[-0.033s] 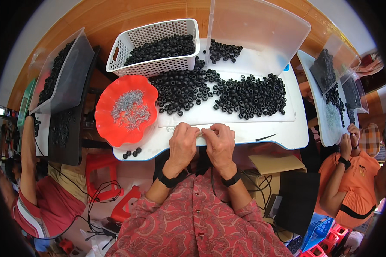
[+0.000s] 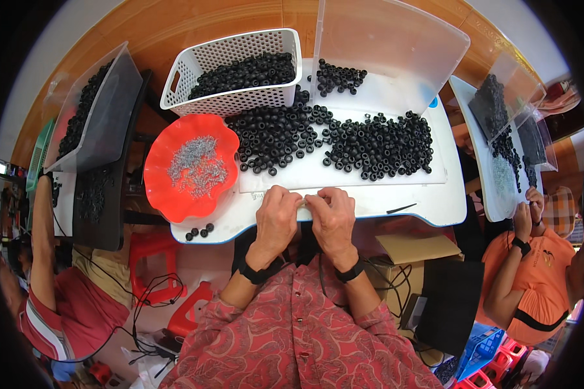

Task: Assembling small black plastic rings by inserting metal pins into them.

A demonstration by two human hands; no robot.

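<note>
A tiny part, too small to identify, sits pinched between the fingertips of the left hand (image 2: 276, 217) and the right hand (image 2: 334, 217), which meet at the near edge of the white tabletop (image 2: 435, 204). Both hands are curled, thumbs and forefingers pressed together at the same spot, so neither is nearer; what they grip is hidden by the fingers.

From the hands, the big heap of black rings (image 2: 344, 139) lies at twelve o'clock, spread across a clear plastic sheet (image 2: 344, 178) with its long axis running left to right. At about ten o'clock stands a scalloped red bowl (image 2: 159, 188) holding small grey metal pieces (image 2: 198, 167). Further out at eleven o'clock, a white perforated basket (image 2: 230, 100) is filled with more black rings. A clear box lid (image 2: 396, 52) leans upright at one o'clock, with a small cluster of rings (image 2: 339, 76) at its foot. A few loose rings (image 2: 199, 231) lie at nine o'clock, and a thin dark tool (image 2: 402, 209) at three o'clock.

Other people work on either side at their own trays.
</note>
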